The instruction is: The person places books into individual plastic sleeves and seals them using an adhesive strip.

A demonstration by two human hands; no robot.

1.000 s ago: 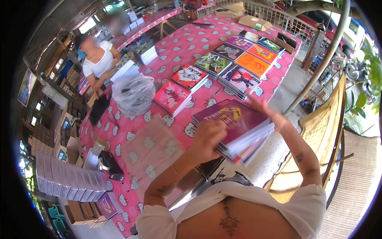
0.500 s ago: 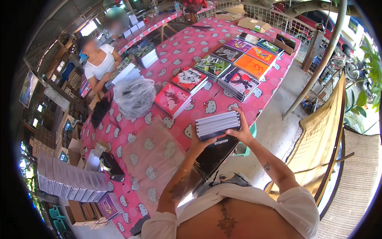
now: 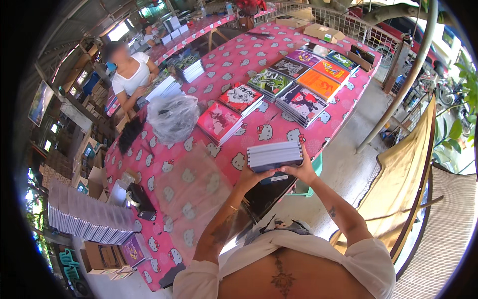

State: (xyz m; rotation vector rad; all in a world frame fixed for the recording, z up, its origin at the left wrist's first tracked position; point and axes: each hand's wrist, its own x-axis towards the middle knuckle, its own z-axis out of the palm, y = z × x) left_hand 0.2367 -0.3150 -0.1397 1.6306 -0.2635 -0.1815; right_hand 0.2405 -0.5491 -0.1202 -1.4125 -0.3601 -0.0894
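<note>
A thick stack of notebooks [image 3: 275, 154], white page edges turned up toward me, is held over the near edge of the pink table [image 3: 219, 164]. My left hand [image 3: 253, 177] grips its lower left side, and my right hand [image 3: 301, 170] wraps its right end; the thumbs come close together below it. Just beyond lie piles of notebooks with red covers [image 3: 219, 120], a black, white and red cover [image 3: 301, 103], a green cover [image 3: 269, 81] and an orange cover [image 3: 318, 84]. A clear plastic sheet [image 3: 191, 189] lies flat left of my hands.
A bundle of clear plastic [image 3: 173, 117] sits mid-table. At the left stand a long row of notebooks [image 3: 89, 214], a black tape dispenser [image 3: 141, 201] and cardboard boxes [image 3: 102, 256]. A person in a white shirt [image 3: 130, 77] works across the table. A pole [image 3: 398, 84] rises at the right.
The notebook stack has tilted slightly and levelled in my hands. My right fingers have slid lower along its end, and both thumbs have drawn closer together. The view has shifted a little.
</note>
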